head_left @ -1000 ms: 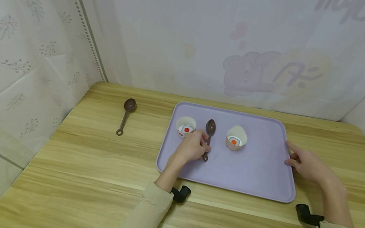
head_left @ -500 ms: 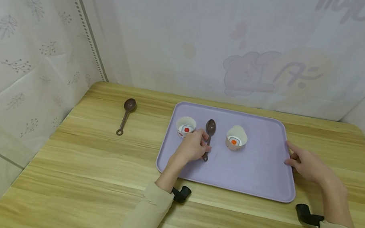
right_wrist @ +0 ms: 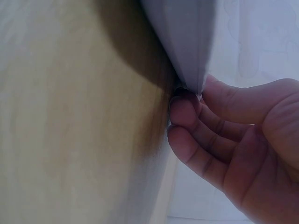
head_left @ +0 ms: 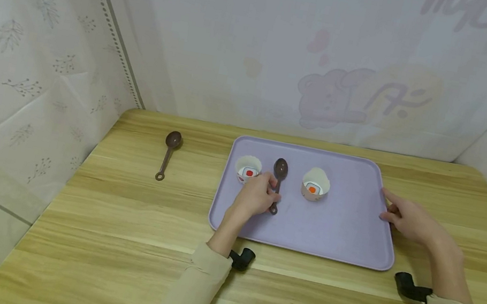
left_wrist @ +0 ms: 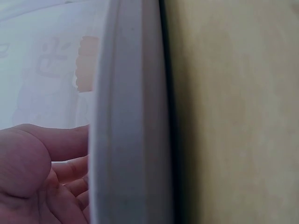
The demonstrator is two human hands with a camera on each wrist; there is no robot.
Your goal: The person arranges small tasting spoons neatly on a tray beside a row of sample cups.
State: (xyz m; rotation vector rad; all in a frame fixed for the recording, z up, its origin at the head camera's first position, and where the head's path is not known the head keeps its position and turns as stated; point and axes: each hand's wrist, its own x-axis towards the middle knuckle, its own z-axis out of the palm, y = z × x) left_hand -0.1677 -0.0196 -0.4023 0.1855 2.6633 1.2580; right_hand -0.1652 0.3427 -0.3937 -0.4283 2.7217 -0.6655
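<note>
My left hand (head_left: 257, 193) pinches the handle of a dark brown measuring spoon (head_left: 281, 168) that lies along the lilac tray (head_left: 341, 237), bowl away from me. To its left stands a white paper baking cup (head_left: 242, 163) holding a red-and-white square, its front partly hidden by my hand. Right of the spoon is another paper cup (head_left: 313, 196), with an orange-and-white square inside. My right hand (head_left: 412, 220) grips the tray's right edge; in the right wrist view, thumb and fingers lie on either side of the tray rim (right_wrist: 189, 42). The left wrist view hides the spoon behind the tray.
Left of the tray, a second brown spoon (head_left: 167, 155) lies on the wooden table (head_left: 114, 221). Pale curtains (head_left: 222, 50) hang behind the table and along both sides. A black wrist mount (head_left: 241, 259) sits on each forearm.
The spoon in my left hand has tilted very slightly to the left, its bowl shifting a little. My right hand, the tray and both cups have stayed in place.
</note>
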